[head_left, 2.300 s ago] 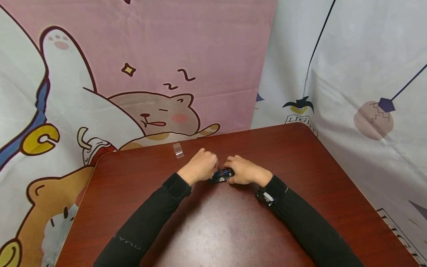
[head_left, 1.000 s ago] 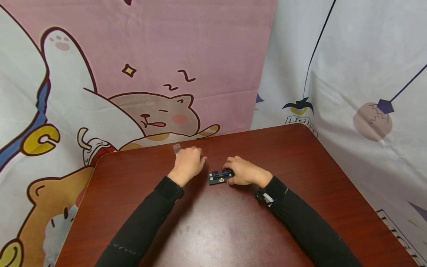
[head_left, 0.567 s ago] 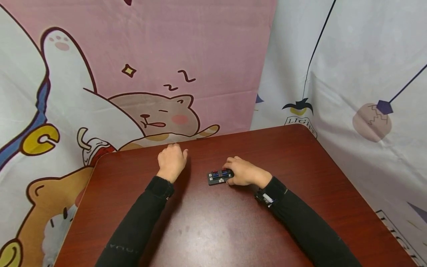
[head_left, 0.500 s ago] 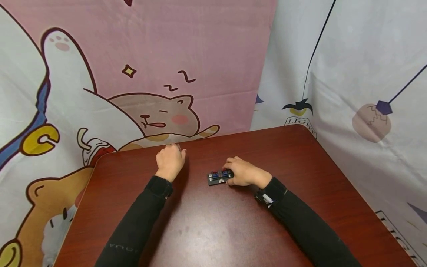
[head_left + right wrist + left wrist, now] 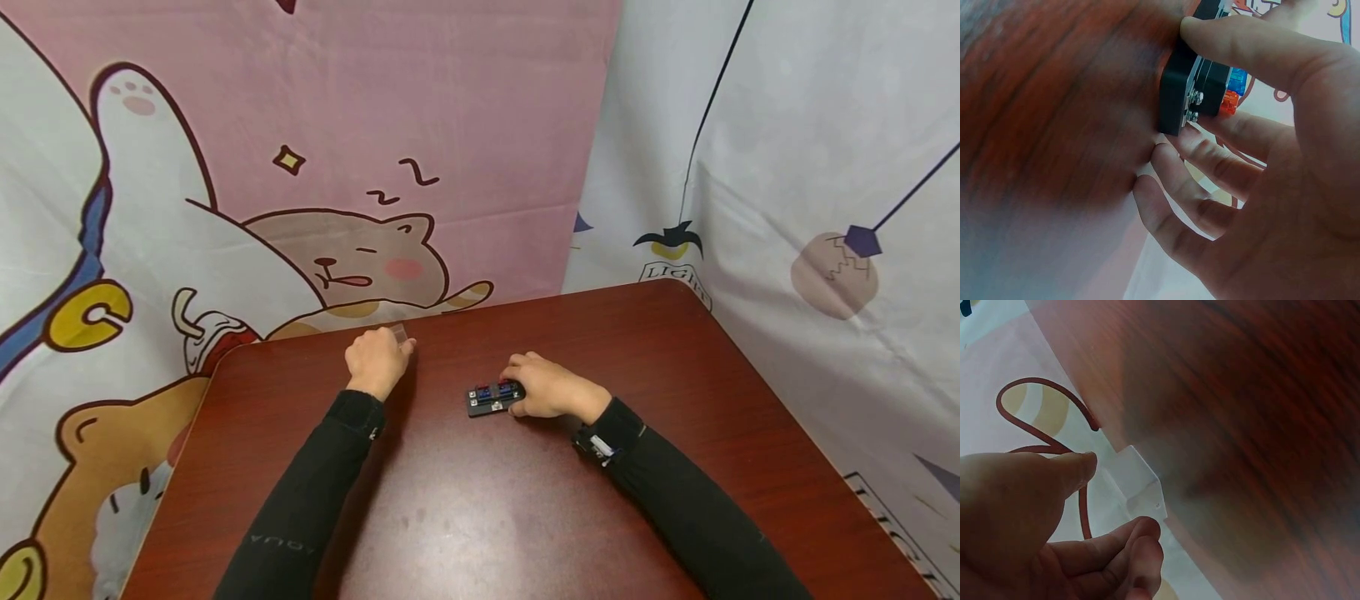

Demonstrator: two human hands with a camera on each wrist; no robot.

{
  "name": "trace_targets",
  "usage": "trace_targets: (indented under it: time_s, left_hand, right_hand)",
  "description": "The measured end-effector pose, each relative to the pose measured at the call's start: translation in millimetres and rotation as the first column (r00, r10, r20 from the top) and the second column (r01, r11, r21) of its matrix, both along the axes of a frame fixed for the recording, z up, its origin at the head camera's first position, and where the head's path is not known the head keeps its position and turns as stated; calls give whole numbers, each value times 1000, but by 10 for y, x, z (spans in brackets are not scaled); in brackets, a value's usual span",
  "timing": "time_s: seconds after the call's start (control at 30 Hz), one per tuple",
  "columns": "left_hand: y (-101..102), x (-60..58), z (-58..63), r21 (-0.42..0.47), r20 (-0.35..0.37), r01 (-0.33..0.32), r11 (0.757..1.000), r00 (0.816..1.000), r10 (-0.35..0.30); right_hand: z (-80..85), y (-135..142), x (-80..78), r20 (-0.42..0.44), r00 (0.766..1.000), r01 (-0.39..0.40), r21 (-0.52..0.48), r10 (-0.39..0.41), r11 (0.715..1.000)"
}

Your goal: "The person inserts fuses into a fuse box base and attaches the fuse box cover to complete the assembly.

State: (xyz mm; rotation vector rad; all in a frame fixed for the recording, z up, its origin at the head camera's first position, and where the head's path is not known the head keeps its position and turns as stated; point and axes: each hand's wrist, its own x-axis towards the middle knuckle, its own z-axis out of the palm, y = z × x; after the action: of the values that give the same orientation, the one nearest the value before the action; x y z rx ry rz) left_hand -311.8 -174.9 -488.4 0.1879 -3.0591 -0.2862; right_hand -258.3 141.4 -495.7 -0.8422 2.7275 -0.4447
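Observation:
A small black block (image 5: 492, 397) with blue and orange inserts lies mid-table; my right hand (image 5: 551, 387) grips its right end, thumb on top and fingers beneath in the right wrist view (image 5: 1200, 81). My left hand (image 5: 377, 358) is at the table's far edge on a small clear plastic piece (image 5: 400, 333). In the left wrist view the thumb and curled fingers pinch that clear plastic piece (image 5: 1138, 481) at the table edge.
The dark red wooden table (image 5: 487, 500) has a rounded far-left corner and a far edge close to a cartoon-printed cloth backdrop (image 5: 300, 167). Both arms wear black sleeves.
My left hand left the black block, moved left and back to the far edge, and closed on the clear plastic piece. The right hand and block stayed put.

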Motion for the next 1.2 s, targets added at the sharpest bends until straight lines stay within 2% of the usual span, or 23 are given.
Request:
trace_targets:
  time_s: [0.47, 0.63, 0.8, 1.0, 1.2]
  left_hand:
    - [-28, -65, -21, 7, 37, -39, 999, 999, 39]
    - [-30, -81, -10, 20, 54, -32, 999, 998, 31]
    - [-50, -82, -7, 38, 29, -14, 999, 1000, 13]
    - [-39, -35, 18, 83, -49, 76, 994, 996, -72]
    - [44, 39, 53, 110, -125, 185, 976, 977, -171]
  right_hand:
    - [-1, -10, -20, 8, 1000, -1, -2, 1, 1000]
    - [1, -5, -22, 7, 1000, 6, -2, -6, 1000]
    - [-6, -8, -25, -4, 1000, -1, 4, 1, 1000]
    - [-18, -10, -29, -6, 1000, -3, 10, 3, 1000]
    - [-16, 1, -34, 8, 1000, 1, 4, -2, 1000]
